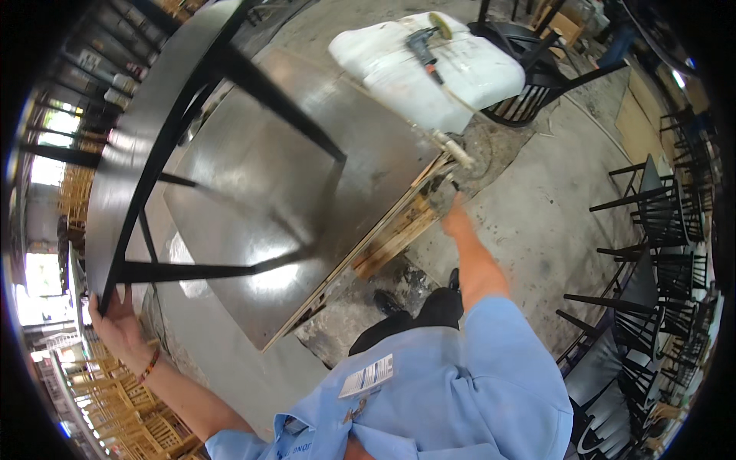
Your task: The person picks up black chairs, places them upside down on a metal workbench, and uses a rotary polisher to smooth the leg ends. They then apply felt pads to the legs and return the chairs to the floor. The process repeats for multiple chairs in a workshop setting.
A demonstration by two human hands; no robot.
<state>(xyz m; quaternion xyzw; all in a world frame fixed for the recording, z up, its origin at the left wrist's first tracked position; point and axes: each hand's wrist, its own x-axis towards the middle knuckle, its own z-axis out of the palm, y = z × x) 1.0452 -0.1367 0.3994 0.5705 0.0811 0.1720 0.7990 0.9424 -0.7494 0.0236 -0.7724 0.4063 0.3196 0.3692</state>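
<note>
A black wooden chair (142,126) stands tilted at the left, its legs reaching over a shiny metal-topped workbench (230,222). At the lower edge of the chair, my left hand (121,318) is closed on the seat rim, the fingers partly behind it. My right hand (458,218) is closed beside the bench's right side, close to a wooden ledge (395,234). Something small and dark shows just past its fingers, but what it grips is unclear. On a white padded cover (368,57) beyond the bench lies a power tool (422,50) with a yellow round pad.
Black chairs (648,291) are stacked along the right, and another black chair (529,92) stands by the white cover. Bamboo-coloured chairs (126,406) fill the lower left. A cable (468,107) trails from the power tool. My shoes (389,303) are close to the bench.
</note>
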